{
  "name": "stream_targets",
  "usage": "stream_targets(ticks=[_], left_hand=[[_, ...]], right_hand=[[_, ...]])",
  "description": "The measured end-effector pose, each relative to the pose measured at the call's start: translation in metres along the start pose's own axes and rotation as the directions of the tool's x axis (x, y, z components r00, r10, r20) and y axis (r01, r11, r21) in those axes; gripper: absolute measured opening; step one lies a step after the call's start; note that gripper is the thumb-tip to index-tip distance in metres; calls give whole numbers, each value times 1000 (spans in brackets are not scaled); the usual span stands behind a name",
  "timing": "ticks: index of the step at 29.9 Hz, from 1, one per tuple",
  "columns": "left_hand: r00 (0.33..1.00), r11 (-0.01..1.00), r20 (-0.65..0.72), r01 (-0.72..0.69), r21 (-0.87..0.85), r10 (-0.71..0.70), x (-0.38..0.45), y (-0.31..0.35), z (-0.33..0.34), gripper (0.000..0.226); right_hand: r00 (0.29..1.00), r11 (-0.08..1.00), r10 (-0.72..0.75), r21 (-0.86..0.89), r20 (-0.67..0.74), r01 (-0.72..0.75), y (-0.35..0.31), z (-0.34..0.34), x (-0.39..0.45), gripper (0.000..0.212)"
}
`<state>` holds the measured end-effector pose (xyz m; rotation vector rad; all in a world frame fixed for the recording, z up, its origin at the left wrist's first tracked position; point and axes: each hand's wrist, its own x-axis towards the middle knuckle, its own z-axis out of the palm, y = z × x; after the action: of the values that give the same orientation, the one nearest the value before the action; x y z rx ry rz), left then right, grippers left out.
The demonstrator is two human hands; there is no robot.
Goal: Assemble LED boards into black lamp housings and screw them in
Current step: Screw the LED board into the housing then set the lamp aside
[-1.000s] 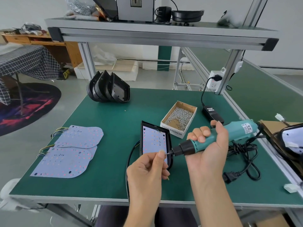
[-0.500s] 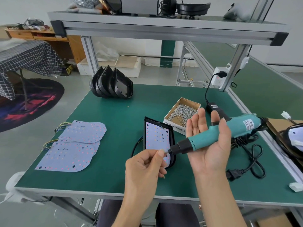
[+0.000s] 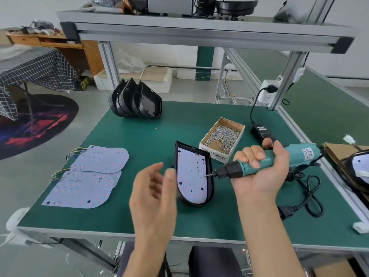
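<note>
Green bench mat (image 3: 139,136) | LED board (image 3: 190,174) seated in black housing (image 3: 209,176), just left of screw box (image 3: 222,139) | right hand (image 3: 263,170) grips electric screwdriver (image 3: 279,160), tip over board | left hand (image 3: 153,188) loose, empty, blurred | board looks thin, fragile: steady housing by rim

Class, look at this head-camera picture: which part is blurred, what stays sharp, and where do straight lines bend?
Head view: the left hand is motion-blurred; the right hand and electric screwdriver stay sharp; the aluminium frame bows from wide-angle distortion.
</note>
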<state>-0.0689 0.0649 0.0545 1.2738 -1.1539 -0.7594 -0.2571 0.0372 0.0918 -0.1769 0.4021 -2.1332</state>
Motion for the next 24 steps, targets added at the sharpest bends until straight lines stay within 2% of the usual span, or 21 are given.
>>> stream_targets(ticks=[1, 3, 6, 9, 12, 17, 20, 22, 24], left_hand=[[999, 999, -12, 37, 28, -37, 5, -3, -3, 37], [987, 974, 78, 124, 192, -141, 15, -10, -3, 36], [931, 876, 258, 115, 468, -259, 24, -19, 10, 33], [871, 866, 341, 168, 471, -353, 27, -26, 20, 29], [844, 868, 369, 203, 453, -390, 31, -34, 20, 21], [835, 875, 371, 239, 420, -406, 32, -42, 19, 19], [841, 876, 359, 243, 417, -404, 33, -43, 21, 18], [843, 875, 352, 248, 417, -407, 32, -43, 21, 19], [846, 875, 348, 245, 419, -404, 32, -43, 21, 21]], right_hand=[[1000, 1000, -15, -25, -6, 15, 0, -2, 2, 18], [999, 996, -34, -87, -14, 32, 2, -6, 5, 17], [998, 980, -58, -190, -25, 52, 12, -11, 3, 15], [997, 958, -79, -279, -26, 68, 23, -14, 0, 15], [994, 938, -108, -331, 14, 106, 32, -14, -4, 11], [990, 919, -122, -370, 67, 138, 40, -12, -8, 8], [986, 903, -139, -395, 97, 166, 44, -11, -12, 15], [982, 894, -141, -410, 123, 180, 45, -11, -14, 7], [980, 888, -138, -420, 145, 187, 46, -12, -15, 14]])
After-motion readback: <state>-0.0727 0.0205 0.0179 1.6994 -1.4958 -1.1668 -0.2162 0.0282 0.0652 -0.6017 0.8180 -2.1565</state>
